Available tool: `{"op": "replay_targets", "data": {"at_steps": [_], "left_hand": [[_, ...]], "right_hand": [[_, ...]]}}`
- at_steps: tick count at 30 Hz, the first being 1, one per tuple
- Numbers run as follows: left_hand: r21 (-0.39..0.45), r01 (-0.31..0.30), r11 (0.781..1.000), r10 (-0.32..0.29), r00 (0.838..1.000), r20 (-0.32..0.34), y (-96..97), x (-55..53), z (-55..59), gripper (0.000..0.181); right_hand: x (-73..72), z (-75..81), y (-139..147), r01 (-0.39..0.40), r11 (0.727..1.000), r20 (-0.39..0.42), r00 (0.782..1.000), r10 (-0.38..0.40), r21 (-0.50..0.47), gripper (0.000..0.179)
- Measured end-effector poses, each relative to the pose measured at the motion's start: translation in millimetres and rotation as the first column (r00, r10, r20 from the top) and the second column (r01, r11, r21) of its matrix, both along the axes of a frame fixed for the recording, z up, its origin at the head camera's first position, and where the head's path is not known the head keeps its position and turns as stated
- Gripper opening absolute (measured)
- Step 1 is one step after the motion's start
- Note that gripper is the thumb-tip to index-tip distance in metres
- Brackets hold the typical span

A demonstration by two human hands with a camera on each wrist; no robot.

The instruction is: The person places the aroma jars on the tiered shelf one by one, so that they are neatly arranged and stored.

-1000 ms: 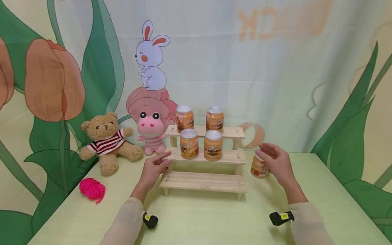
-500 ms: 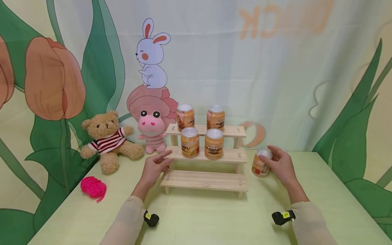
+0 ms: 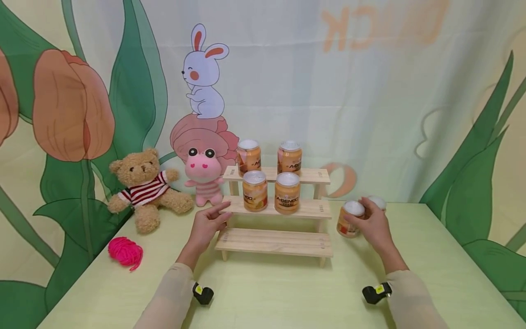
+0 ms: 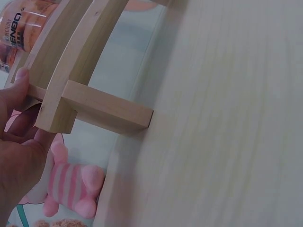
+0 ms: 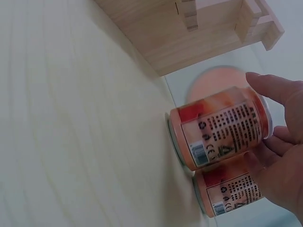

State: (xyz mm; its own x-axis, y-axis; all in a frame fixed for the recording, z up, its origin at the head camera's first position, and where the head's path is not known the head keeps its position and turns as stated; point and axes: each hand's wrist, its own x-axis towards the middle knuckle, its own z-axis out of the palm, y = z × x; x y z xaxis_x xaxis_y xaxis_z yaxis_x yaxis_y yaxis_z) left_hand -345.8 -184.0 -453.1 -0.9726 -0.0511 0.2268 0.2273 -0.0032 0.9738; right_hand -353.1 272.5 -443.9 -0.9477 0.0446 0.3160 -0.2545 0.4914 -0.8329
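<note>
A three-tier wooden display shelf (image 3: 273,242) stands on the table. My left hand (image 3: 208,225) pinches the left end of its middle board, thumb on one side and fingers on the other, as the left wrist view shows. Two orange-labelled jars (image 3: 255,192) with silver lids sit on the middle tier, and two more jars (image 3: 289,158) on the top tier. Right of the shelf, my right hand (image 3: 374,225) holds a similar jar (image 5: 218,127) near its lid, between thumb and fingers. Another jar (image 5: 229,191) stands close behind it, mostly hidden by the hand in the head view.
A teddy bear (image 3: 145,189) in a striped shirt and a pink plush toy (image 3: 203,176) sit at the back left. A ball of pink yarn (image 3: 125,252) lies near the table's left edge. A printed curtain (image 3: 287,82) hangs behind the table.
My right hand has closed in around the jar on the right, which now leans slightly; the lid of the jar behind has come into sight. The left hand stays on the shelf.
</note>
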Motion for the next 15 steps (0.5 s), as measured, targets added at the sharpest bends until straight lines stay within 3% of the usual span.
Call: {"op": "replay_targets", "data": {"at_steps": [9,15], "left_hand": [[0.006,-0.007,1.000,0.007,1.000,0.004,1.2,1.3,2.2,0.036],[0.002,-0.008,1.000,0.008,1.000,-0.002,0.9,2.3,1.4,0.036]], "right_hand": [[-2.2,-2.4,-5.9,0.050,0.998,-0.008,0.999,-0.050,0.027,0.076],[-2.8,-9.5,-6.6,0.058,0.998,0.039,0.998,-0.058,0.015,0.063]]}}
